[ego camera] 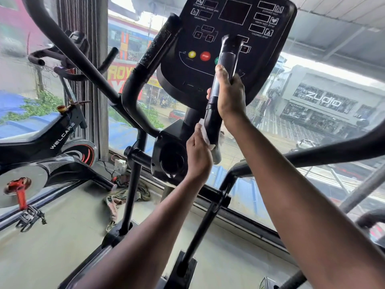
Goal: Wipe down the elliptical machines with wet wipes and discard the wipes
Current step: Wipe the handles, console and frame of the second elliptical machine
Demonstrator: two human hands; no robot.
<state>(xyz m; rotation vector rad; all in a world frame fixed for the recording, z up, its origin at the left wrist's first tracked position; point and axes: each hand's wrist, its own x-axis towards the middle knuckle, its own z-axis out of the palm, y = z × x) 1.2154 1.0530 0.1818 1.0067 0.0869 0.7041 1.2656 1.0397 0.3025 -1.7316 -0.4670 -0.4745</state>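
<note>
Our right hand point(230, 94) grips the black tubular elliptical handlebar point(220, 84); our left hand point(198, 157) presses a crumpled white wet wipe point(205, 133) against it lower down.

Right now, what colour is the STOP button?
Red STOP button, clearest in the head view.

Bright, lit by daylight through the large glass window point(291, 126) ahead. Dark against it, the black elliptical console point(229, 49). Overexposed at the sky, hazy through the glass. Strong wide-angle bending at edges; soft overall.
</note>
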